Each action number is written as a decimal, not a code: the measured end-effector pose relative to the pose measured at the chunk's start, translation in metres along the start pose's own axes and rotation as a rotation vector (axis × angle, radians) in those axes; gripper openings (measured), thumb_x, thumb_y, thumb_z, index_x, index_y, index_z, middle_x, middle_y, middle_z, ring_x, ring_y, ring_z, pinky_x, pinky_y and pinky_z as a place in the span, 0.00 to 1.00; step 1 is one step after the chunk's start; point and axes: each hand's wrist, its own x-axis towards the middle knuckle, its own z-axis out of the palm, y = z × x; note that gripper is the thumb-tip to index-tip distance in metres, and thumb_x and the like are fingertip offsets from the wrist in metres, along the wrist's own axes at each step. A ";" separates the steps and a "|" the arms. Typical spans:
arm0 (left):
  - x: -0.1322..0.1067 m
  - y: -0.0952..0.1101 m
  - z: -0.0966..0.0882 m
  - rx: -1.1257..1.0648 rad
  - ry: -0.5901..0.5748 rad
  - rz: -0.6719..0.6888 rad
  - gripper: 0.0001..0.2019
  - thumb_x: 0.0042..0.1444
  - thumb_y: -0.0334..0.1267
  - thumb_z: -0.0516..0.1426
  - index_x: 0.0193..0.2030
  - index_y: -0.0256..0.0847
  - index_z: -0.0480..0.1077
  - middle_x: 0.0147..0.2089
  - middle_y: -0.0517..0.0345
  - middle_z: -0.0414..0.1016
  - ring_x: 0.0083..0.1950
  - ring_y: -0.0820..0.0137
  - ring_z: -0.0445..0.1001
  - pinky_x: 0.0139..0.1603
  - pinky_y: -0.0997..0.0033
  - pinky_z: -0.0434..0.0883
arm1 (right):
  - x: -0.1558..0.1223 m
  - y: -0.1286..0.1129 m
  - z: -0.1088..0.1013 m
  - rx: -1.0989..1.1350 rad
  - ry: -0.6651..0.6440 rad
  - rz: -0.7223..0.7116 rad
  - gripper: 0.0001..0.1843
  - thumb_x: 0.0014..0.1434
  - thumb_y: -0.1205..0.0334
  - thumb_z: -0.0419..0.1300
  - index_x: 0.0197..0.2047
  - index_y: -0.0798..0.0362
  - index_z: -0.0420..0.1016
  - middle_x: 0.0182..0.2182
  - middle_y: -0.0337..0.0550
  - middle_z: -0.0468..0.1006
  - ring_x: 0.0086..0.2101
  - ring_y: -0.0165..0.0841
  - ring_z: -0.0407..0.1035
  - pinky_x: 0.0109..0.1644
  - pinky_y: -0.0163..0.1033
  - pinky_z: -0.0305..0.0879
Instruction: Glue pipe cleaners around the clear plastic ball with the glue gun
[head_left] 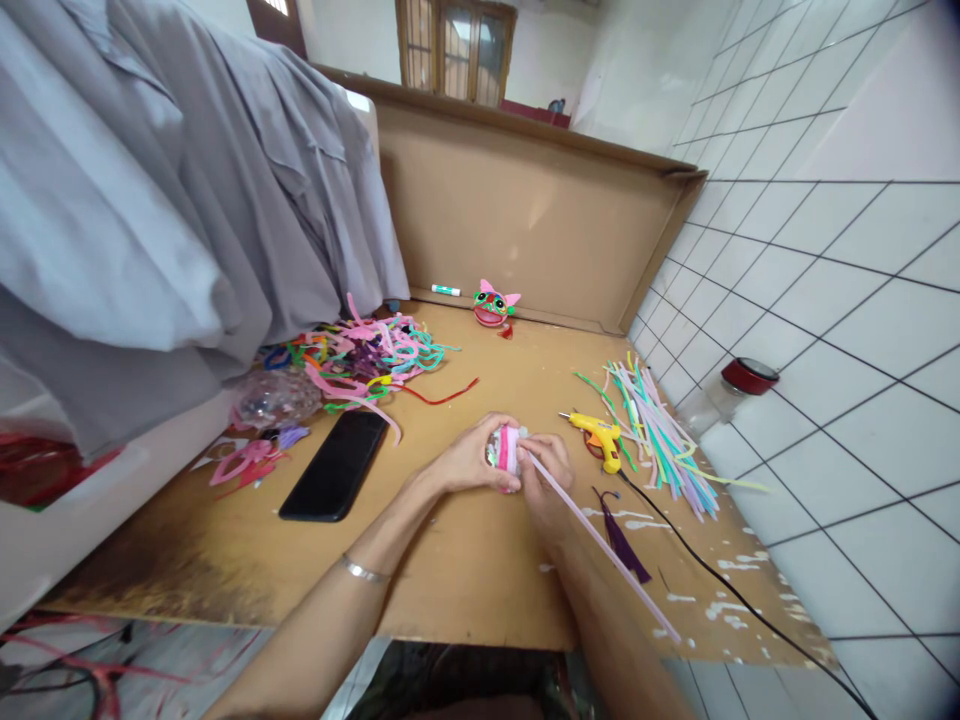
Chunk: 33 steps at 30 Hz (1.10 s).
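Observation:
My left hand (476,452) is wrapped round a small rounded craft piece (506,450) banded in pink, white and pale lilac fuzzy strips. My right hand (547,468) pinches a long pale pink pipe cleaner (600,540) close to that piece; its free length slants down to the right, over my forearm. Whether its near end touches the piece is hidden by my fingers. To the right lies a yellow hot glue gun (600,437), its nozzle pointing left. Below it rests a purple tassel (624,540).
Many pastel pipe cleaners (660,435) lie at the right by a jar with a red lid (750,376). A black phone (335,467) and a tangled heap of pipe cleaners (375,350) lie left. A finished-looking animal head (493,303) and a glue stick (446,290) are at the back.

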 end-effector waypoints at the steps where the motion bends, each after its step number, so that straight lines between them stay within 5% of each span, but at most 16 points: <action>1: 0.000 0.000 0.000 0.025 -0.004 0.016 0.44 0.31 0.46 0.73 0.57 0.41 0.63 0.59 0.48 0.67 0.58 0.56 0.67 0.61 0.57 0.65 | 0.000 0.000 0.000 0.001 0.000 -0.001 0.09 0.63 0.63 0.55 0.40 0.51 0.78 0.36 0.45 0.74 0.39 0.35 0.71 0.44 0.43 0.70; 17: -0.001 0.008 0.004 0.169 0.048 0.026 0.40 0.33 0.38 0.70 0.56 0.39 0.63 0.54 0.51 0.69 0.52 0.60 0.71 0.56 0.60 0.68 | 0.000 0.006 0.000 -0.021 0.007 0.000 0.07 0.61 0.63 0.60 0.41 0.52 0.78 0.36 0.44 0.75 0.39 0.34 0.72 0.43 0.40 0.71; 25: -0.001 0.009 0.007 0.059 0.039 -0.088 0.36 0.35 0.36 0.67 0.54 0.39 0.63 0.39 0.63 0.68 0.36 0.71 0.65 0.38 0.72 0.67 | 0.000 -0.001 -0.002 -0.022 -0.004 0.058 0.12 0.61 0.59 0.59 0.47 0.50 0.78 0.39 0.45 0.74 0.41 0.36 0.72 0.46 0.42 0.70; 33: 0.001 0.004 0.006 -0.262 0.011 -0.144 0.33 0.36 0.35 0.67 0.52 0.40 0.63 0.36 0.65 0.66 0.35 0.73 0.64 0.36 0.75 0.64 | 0.001 0.000 -0.002 -0.002 -0.019 0.032 0.15 0.61 0.56 0.57 0.50 0.51 0.75 0.40 0.47 0.73 0.41 0.36 0.72 0.45 0.42 0.71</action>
